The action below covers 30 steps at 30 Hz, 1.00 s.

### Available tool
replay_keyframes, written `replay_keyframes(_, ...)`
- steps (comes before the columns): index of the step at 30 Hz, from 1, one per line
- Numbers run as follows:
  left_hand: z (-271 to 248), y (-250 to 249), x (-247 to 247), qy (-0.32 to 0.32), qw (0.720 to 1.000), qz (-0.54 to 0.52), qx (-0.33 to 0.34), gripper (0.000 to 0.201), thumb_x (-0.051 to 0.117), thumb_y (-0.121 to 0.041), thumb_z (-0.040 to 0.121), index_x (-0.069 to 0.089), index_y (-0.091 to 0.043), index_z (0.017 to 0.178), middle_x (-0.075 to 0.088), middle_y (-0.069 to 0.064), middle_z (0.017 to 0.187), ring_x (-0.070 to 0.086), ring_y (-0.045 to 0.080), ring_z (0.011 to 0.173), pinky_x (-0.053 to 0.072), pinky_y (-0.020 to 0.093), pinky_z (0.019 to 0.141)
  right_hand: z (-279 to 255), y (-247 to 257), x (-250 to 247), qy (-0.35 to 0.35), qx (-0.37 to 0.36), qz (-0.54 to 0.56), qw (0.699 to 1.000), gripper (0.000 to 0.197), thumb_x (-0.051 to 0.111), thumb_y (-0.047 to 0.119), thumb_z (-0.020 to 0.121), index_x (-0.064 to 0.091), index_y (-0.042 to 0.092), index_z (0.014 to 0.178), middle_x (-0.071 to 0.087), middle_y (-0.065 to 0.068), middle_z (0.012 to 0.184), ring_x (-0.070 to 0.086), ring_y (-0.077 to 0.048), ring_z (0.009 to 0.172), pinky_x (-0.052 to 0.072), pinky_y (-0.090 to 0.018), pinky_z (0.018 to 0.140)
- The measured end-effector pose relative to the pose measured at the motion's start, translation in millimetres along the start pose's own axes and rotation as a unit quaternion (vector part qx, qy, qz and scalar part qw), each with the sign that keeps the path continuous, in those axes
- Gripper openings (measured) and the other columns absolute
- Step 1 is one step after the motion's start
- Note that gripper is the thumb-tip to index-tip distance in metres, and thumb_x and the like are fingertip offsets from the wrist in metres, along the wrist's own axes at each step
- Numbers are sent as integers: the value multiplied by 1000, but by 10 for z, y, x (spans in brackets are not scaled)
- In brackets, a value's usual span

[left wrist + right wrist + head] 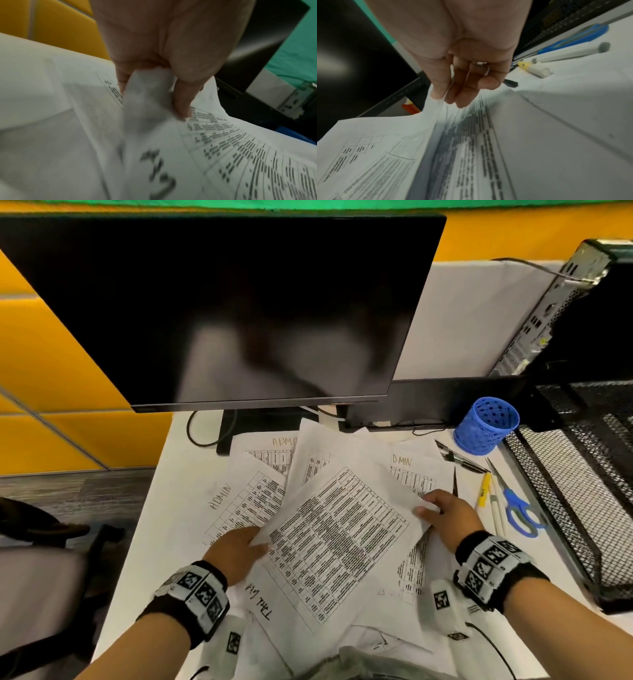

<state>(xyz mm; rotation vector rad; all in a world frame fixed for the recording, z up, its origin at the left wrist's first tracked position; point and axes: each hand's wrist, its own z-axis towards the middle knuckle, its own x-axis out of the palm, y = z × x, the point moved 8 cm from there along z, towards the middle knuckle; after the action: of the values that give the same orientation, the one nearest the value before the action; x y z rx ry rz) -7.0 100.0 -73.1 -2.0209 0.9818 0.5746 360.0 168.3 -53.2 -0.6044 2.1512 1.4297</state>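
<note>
Several printed sheets with tables lie spread over the white desk (164,508) in front of the monitor. The top sheet (342,539), tilted, is held at both sides. My left hand (236,553) pinches its left edge, thumb on top; in the left wrist view the left hand (154,88) has the paper (223,148) bunched between thumb and fingers. My right hand (445,515) pinches the right edge; in the right wrist view the right hand (447,94) has the thumb above the sheet (385,135) and the fingers beneath. Other sheets (246,501) marked "ADMIN" lie underneath.
A dark monitor (222,309) stands at the back. A blue mesh pen cup (486,424), blue-handled scissors (520,508), a yellow marker (483,489) and pens lie to the right. A black wire tray (582,474) and a computer case (565,313) flank the right edge. A chair (41,577) stands at left.
</note>
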Motion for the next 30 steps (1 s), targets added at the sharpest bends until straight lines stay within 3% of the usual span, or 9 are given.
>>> replay_keyframes(6, -6, -118, -181, -7, 999, -47, 19, 61, 69, -30, 82, 43, -19, 137, 55, -3, 127, 52, 14, 112, 35, 21, 88, -173, 386, 166, 61, -71, 40, 995, 11, 67, 15, 84, 61, 21, 77, 59, 3, 68, 49, -11, 63, 38, -12, 54)
replay_keyframes(10, 61, -178, -228, -45, 994, -94, 33, 46, 70, -24, 82, 54, -20, 124, 61, -8, 100, 58, 15, 93, 42, 24, 72, -204, 534, 324, 90, -63, 91, 990, 8, 63, 22, 86, 67, 22, 79, 66, 5, 76, 57, -10, 72, 45, -9, 64)
replay_keyframes(13, 39, -120, -157, -63, 990, -125, 9, 34, 66, -21, 84, 56, -19, 117, 61, -7, 85, 58, 12, 74, 42, 22, 55, -2, 310, 287, 19, 28, 168, 985, 32, 49, 41, 92, 68, 18, 101, 69, -1, 95, 62, -19, 86, 50, -34, 84)
replay_keyframes(15, 3, -80, -90, -68, 987, -144, 4, 32, 64, -21, 85, 56, -21, 116, 62, -6, 82, 58, 12, 69, 41, 22, 53, 86, 106, 272, -21, 107, 178, 978, 32, 52, 34, 91, 61, 10, 111, 65, -9, 92, 62, -29, 86, 50, -44, 87)
replay_keyframes(18, -75, -56, -12, -65, 983, -171, 15, 21, 63, -20, 85, 58, -23, 105, 61, -9, 81, 58, 13, 77, 45, 27, 65, 116, -83, 447, 11, 181, 218, 959, 23, 52, 7, 91, 51, 13, 113, 59, -12, 85, 57, -28, 69, 56, -34, 60)
replay_keyframes(20, -103, -13, 16, -59, 979, -196, 13, 11, 64, -20, 84, 58, -25, 93, 65, -5, 84, 61, 18, 83, 49, 35, 78, 141, -116, 589, 41, 189, 209, 959, 27, 48, 2, 90, 51, 18, 113, 57, -10, 85, 52, -21, 60, 44, -24, 46)
replay_keyframes(24, -144, 58, 27, -53, 979, -195, 4, 7, 64, -19, 84, 61, -14, 87, 68, 12, 83, 62, 21, 75, 48, 35, 74, 184, -141, 775, 82, 171, 148, 971, 48, 60, 19, 72, 53, 14, 119, 60, -11, 99, 60, -26, 84, 49, -32, 74)
replay_keyframes(26, -159, 49, 35, -47, 980, -195, 7, 10, 64, -19, 84, 62, -11, 89, 70, 13, 89, 65, 24, 83, 50, 32, 73, 181, -73, 696, 53, 161, 96, 981, 47, 56, 10, 83, 48, 11, 130, 56, -14, 123, 56, -32, 111, 46, -36, 95)
replay_keyframes(30, -173, 34, 54, -39, 985, -169, 4, 7, 63, -17, 84, 60, -11, 85, 69, 11, 88, 64, 23, 85, 50, 37, 82, 100, 72, 718, 57, 181, -48, 981, 43, 50, 15, 93, 44, 1, 134, 49, -14, 138, 48, -29, 127, 37, -31, 104)
